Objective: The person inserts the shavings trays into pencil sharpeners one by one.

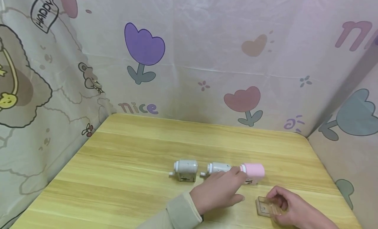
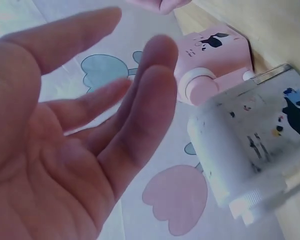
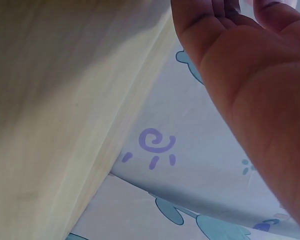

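Note:
Three hand-crank pencil sharpeners stand in a row on the table: a grey one (image 1: pixel 188 170), a second grey one (image 1: pixel 219 167) and a pink one (image 1: pixel 254 171). My left hand (image 1: pixel 220 191) is over the front of the middle and pink sharpeners, partly hiding both. Its fingers are loosely bent around nothing in the left wrist view, beside a grey-white sharpener (image 2: pixel 250 130). At the right, my right hand (image 1: pixel 295 207) pinches a small clear plastic box (image 1: pixel 262 207), like a sharpener's shavings drawer. In the right wrist view the box cannot be made out.
The wood-grain table (image 1: pixel 118 176) has patterned cloth (image 1: pixel 189 58) behind it and along both sides. Each grey sharpener has its crank toward the left. The right hand is near the table's right edge.

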Action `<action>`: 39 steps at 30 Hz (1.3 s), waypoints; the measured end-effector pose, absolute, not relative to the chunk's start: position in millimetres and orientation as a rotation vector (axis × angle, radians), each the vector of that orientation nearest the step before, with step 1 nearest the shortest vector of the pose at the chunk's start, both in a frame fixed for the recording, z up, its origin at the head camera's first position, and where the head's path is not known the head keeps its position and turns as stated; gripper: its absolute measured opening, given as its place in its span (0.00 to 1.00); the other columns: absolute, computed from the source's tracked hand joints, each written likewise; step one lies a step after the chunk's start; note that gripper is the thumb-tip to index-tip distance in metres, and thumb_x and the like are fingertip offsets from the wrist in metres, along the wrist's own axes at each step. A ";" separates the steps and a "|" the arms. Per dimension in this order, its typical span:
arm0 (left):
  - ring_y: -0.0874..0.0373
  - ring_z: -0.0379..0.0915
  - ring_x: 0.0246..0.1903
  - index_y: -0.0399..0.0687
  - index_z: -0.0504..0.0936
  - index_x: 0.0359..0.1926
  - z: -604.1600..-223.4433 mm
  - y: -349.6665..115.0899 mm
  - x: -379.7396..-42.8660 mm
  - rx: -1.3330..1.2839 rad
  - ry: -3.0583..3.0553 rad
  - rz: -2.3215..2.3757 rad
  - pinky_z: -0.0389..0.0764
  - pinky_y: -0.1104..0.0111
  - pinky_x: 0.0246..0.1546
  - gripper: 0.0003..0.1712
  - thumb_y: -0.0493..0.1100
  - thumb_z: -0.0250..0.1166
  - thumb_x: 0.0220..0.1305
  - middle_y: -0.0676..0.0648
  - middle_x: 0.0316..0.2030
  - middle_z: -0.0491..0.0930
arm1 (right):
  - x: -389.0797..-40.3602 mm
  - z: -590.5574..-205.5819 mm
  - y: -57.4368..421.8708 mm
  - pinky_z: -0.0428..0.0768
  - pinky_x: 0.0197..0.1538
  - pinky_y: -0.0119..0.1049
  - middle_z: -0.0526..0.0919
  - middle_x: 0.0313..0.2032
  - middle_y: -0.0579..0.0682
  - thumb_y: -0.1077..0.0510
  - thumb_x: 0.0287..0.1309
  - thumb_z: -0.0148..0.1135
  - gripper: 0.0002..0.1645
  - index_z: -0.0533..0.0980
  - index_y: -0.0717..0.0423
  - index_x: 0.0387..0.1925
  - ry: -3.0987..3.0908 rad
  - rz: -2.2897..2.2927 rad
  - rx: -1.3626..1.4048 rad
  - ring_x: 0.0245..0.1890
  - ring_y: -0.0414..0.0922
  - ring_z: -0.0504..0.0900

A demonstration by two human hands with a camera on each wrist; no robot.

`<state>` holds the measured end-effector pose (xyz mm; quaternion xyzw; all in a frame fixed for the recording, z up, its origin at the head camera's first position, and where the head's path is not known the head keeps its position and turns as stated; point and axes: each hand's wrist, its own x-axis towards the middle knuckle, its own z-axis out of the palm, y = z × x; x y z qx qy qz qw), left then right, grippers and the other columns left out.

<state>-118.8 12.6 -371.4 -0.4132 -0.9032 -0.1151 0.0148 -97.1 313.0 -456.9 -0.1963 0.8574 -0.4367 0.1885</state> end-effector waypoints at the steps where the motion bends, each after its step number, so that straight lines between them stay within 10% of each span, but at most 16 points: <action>1: 0.70 0.64 0.26 0.55 0.71 0.57 -371.6 15.9 -119.6 -1.269 -2.811 -0.351 0.66 0.77 0.24 0.28 0.57 0.67 0.57 0.58 0.42 0.70 | -97.4 -457.0 312.9 0.73 0.35 0.34 0.74 0.40 0.54 0.61 0.44 0.71 0.27 0.69 0.58 0.47 2.410 -1.229 -0.558 0.35 0.41 0.72; 12: 0.67 0.63 0.18 0.48 0.70 0.57 -386.7 65.5 -133.9 -1.049 -2.760 -0.065 0.61 0.77 0.14 0.37 0.57 0.72 0.50 0.54 0.38 0.70 | -97.6 -462.7 311.9 0.73 0.36 0.35 0.75 0.41 0.54 0.64 0.45 0.69 0.26 0.69 0.58 0.47 2.365 -1.270 -0.606 0.35 0.42 0.73; 23: 0.69 0.58 0.14 0.48 0.77 0.41 -399.2 86.6 -135.3 -0.901 -2.576 0.160 0.57 0.77 0.08 0.13 0.47 0.66 0.57 0.54 0.29 0.67 | -100.3 -463.7 314.9 0.70 0.30 0.35 0.72 0.35 0.52 0.61 0.42 0.71 0.27 0.70 0.56 0.47 2.479 -1.200 -0.616 0.31 0.39 0.69; 31: 0.66 0.72 0.21 0.49 0.74 0.51 -403.1 95.7 -136.3 -0.797 -2.718 0.107 0.68 0.77 0.14 0.23 0.51 0.68 0.56 0.46 0.46 0.79 | -100.9 -464.2 314.0 0.70 0.30 0.35 0.72 0.36 0.52 0.62 0.43 0.70 0.27 0.69 0.58 0.47 2.436 -1.243 -0.592 0.32 0.40 0.69; 39: 0.67 0.63 0.16 0.51 0.71 0.41 -409.5 93.2 -142.7 -0.858 -2.666 -0.032 0.60 0.77 0.11 0.20 0.47 0.71 0.50 0.53 0.28 0.71 | -101.6 -464.8 313.5 0.70 0.29 0.36 0.71 0.35 0.51 0.63 0.43 0.70 0.27 0.69 0.58 0.47 2.460 -1.246 -0.599 0.31 0.40 0.69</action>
